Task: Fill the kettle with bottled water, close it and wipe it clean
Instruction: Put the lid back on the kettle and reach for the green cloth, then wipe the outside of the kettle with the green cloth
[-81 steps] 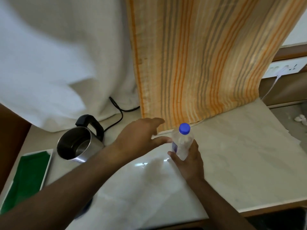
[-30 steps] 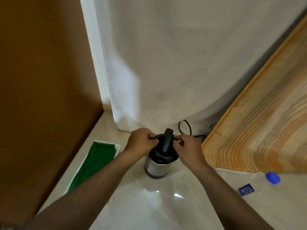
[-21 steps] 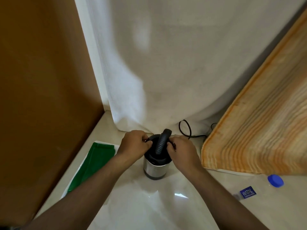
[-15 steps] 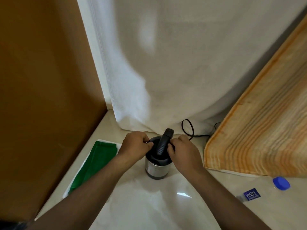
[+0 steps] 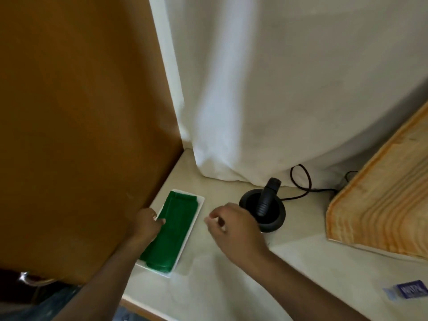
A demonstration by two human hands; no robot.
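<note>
While the kettle point(image 5: 262, 210) sits lidded on the desk point(image 5: 231, 286) near the back corner, just in front of the white curtain point(image 5: 278, 89), both hands are off it; the left hand point(image 5: 147, 224) has its fingertips pressed onto the near-left edge of the green cloth point(image 5: 171, 230) lying in a white tray point(image 5: 196, 208), looks like it's starting to pinch it but I can't tell if it actually has a grip yet; the right hand point(image 5: 234, 230) hovers loosely curled and empty between tray and kettle, thumb and forefinger nearly touching. So I'd guess filling and closing are done and wiping is next.

Stuff that could go sideways: yanking the cloth might drag the light tray along with it or off the desk edge, since nothing pins it down; the right hand is very close to the kettle, so a careless swing could knock it, and if the lid isn't fully seated water would slosh out; the black cord point(image 5: 301, 184) loops right behind it, so wiping hard could snag it; the bottle label point(image 5: 414, 291) at the right edge is barely in view.
</note>
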